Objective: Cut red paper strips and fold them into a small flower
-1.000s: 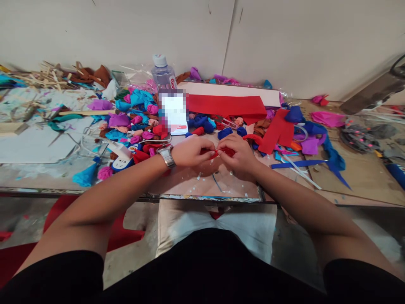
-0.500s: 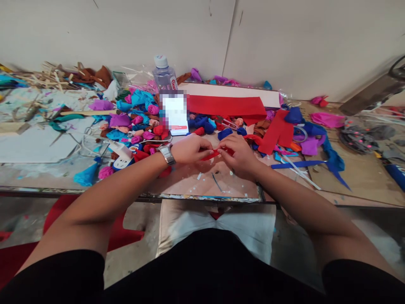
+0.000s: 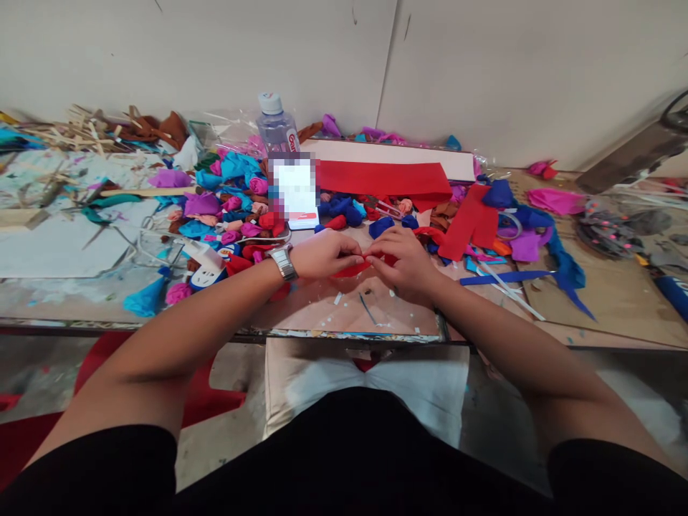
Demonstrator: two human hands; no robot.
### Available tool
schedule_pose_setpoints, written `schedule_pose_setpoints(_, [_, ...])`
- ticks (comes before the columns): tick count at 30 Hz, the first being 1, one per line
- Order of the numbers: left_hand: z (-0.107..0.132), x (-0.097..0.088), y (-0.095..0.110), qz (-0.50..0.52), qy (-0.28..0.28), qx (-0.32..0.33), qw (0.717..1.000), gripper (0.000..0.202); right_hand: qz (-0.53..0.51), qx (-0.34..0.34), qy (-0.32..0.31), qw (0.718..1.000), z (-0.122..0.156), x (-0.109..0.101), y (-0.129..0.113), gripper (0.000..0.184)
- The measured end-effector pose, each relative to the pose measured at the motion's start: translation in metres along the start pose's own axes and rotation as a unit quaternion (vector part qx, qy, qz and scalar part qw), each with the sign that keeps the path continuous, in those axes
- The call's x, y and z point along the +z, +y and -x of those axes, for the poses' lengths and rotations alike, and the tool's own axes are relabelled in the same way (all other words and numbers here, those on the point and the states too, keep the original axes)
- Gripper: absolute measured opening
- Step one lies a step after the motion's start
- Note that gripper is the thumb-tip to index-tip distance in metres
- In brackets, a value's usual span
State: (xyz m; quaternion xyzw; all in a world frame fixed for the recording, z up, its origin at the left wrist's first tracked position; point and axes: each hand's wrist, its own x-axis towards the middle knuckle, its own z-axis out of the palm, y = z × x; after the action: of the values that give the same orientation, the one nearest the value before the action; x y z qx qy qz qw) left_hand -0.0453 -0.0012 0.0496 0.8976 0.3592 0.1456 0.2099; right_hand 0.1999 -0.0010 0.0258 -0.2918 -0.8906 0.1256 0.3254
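Note:
My left hand (image 3: pixel 322 254), with a silver watch (image 3: pixel 282 262) on its wrist, and my right hand (image 3: pixel 404 259) meet over the worktable's front middle. Both pinch a small red felt strip (image 3: pixel 352 268) between their fingertips, just above the table (image 3: pixel 322 308). Small rolled felt pieces in red, blue and pink lie right behind the hands.
A heap of coloured felt rolls (image 3: pixel 231 208) fills the left middle. A water bottle (image 3: pixel 276 132) and a blurred white card (image 3: pixel 294 190) stand behind my hands. Red felt sheets (image 3: pixel 387 179) lie at the back, blue strips (image 3: pixel 510 277) at the right, wood sticks (image 3: pixel 80 129) far left.
The red strip first sat bunched between the fingertips, then was drawn out a little. The hands stayed in the same place.

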Motion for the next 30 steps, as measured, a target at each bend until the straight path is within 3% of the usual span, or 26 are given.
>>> schedule_pose_setpoints(10, [0.0003,-0.0002,-0.0024,0.08,-0.037,-0.005,0.996,0.029,-0.025,-0.034,0.008,0.999,-0.0004,-0.0003,0.0,0.016])
schedule_pose_setpoints(17, [-0.0015,-0.0043,0.0018,0.089,-0.062,0.014,0.994,0.029,0.012,-0.035,0.052,0.998,-0.0011,-0.0007,0.0033,0.014])
schedule_pose_setpoints(21, [-0.0017,-0.003,0.0016,0.087,-0.064,0.008,0.994,0.03,0.04,-0.036,0.034,0.998,-0.0003,-0.0028,0.0026,0.013])
schedule_pose_setpoints(30, [-0.001,0.0014,-0.0016,0.085,-0.072,-0.03,0.993,0.028,-0.02,-0.053,0.004,0.998,0.0009,0.0022,0.0023,0.015])
